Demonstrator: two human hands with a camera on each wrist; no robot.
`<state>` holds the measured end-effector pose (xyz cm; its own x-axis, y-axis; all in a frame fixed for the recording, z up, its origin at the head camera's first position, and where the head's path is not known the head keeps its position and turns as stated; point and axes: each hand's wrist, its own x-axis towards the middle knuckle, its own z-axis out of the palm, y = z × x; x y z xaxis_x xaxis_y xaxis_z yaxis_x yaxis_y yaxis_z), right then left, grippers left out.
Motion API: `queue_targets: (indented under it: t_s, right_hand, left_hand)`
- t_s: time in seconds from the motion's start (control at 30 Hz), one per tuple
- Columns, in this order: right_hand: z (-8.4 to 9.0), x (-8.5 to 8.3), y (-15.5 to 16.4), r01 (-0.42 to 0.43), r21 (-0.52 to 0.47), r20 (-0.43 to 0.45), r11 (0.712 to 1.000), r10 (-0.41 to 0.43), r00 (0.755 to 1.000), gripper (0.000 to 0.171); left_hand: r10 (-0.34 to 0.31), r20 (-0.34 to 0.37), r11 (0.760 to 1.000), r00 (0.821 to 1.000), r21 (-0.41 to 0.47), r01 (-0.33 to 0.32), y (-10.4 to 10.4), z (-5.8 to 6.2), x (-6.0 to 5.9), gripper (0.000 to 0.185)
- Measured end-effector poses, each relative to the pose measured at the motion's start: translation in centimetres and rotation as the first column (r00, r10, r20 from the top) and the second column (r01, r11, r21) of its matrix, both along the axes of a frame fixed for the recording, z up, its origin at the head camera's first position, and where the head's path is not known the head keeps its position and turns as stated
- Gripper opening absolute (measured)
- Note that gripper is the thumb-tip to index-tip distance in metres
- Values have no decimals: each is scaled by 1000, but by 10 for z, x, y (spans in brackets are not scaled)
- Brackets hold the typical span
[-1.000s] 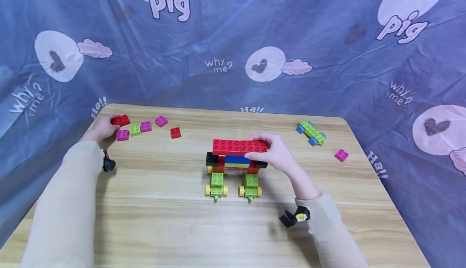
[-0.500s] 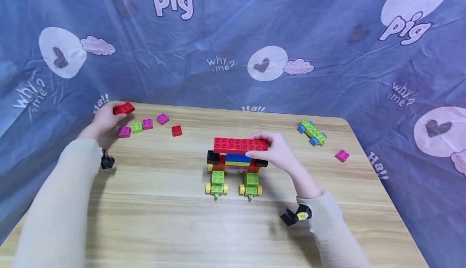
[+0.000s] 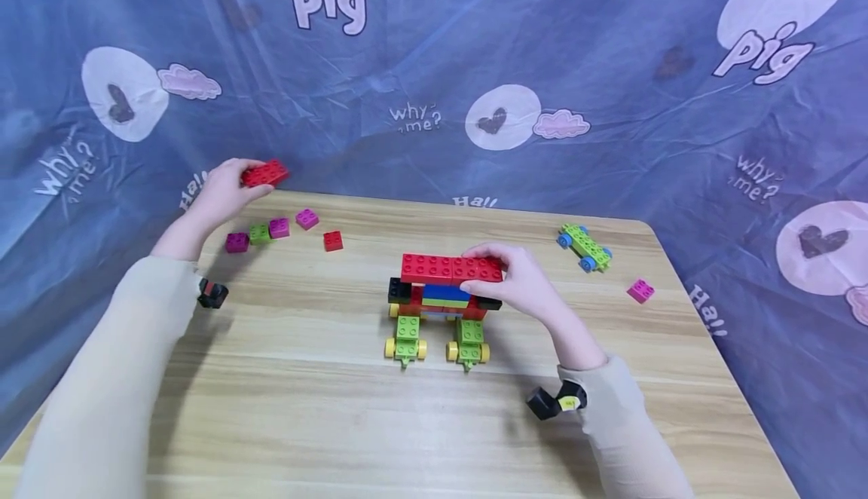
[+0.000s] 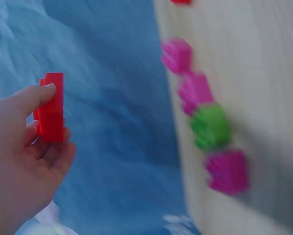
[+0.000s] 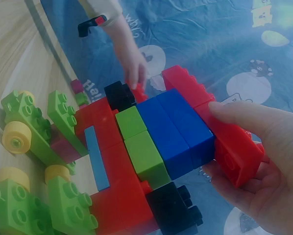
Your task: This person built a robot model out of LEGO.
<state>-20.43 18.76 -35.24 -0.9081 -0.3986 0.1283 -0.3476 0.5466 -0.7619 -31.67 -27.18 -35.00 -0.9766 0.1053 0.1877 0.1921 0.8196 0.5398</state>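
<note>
At the far left, my left hand point(image 3: 227, 194) pinches a red building brick point(image 3: 266, 173) between thumb and fingers, lifted above the table. The left wrist view shows that brick point(image 4: 52, 110) edge-on with the thumb across it. My right hand point(image 3: 511, 280) grips the right end of the red top layer point(image 3: 434, 267) of a brick-built model. Below that layer are blue bricks point(image 5: 173, 132), lime bricks point(image 5: 139, 144), red bricks point(image 5: 112, 171) and black end bricks point(image 3: 400, 290). Two green wheeled bases point(image 3: 469, 337) with yellow wheels carry the model on the table.
Near the back left lie pink bricks point(image 3: 279, 228), a lime brick point(image 3: 259, 234) and a small red brick point(image 3: 333, 240). A green car base point(image 3: 585, 246) with blue wheels and a pink brick point(image 3: 640, 291) are at the right. A blue printed cloth point(image 3: 420, 47) hangs behind the table point(image 3: 339, 423).
My left hand has picked the red brick up off the table and moved it upward and to the right. The right hand keeps its grip on the model.
</note>
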Motion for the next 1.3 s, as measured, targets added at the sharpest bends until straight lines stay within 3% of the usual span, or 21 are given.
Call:
queue_targets:
  t_s: [0.23,0.43,0.6,0.7,0.87,1.1,1.3]
  right_hand:
    - [3,0,2,-14,-12,-16,1000,13,1000,42]
    - [12,-1,1,-7,-61,-66,998,3,998,43]
    - [21,-2,-3,12,-132,-144,991,-31,989,46]
    - [25,-4,-6,16,-164,-175,986,-45,983,46]
    - [31,-5,-11,3,-187,-198,982,-41,979,50]
    - [34,-5,-14,-54,-157,-215,986,19,976,59]
    - [32,-4,-13,-64,-135,-200,989,36,979,54]
  left_hand:
    - [-126,-94,992,988,15,128,60,31,21,47]
    - [-200,-157,974,967,77,214,111,48,41,45]
    - [-281,-193,944,940,123,308,146,59,58,47]
    - [-328,-202,921,923,146,360,161,60,68,49]
    - [-393,-195,885,899,184,427,183,51,83,51]
    - [-467,-178,856,866,156,493,207,41,98,51]
    - [-503,-161,835,849,165,526,218,37,104,53]
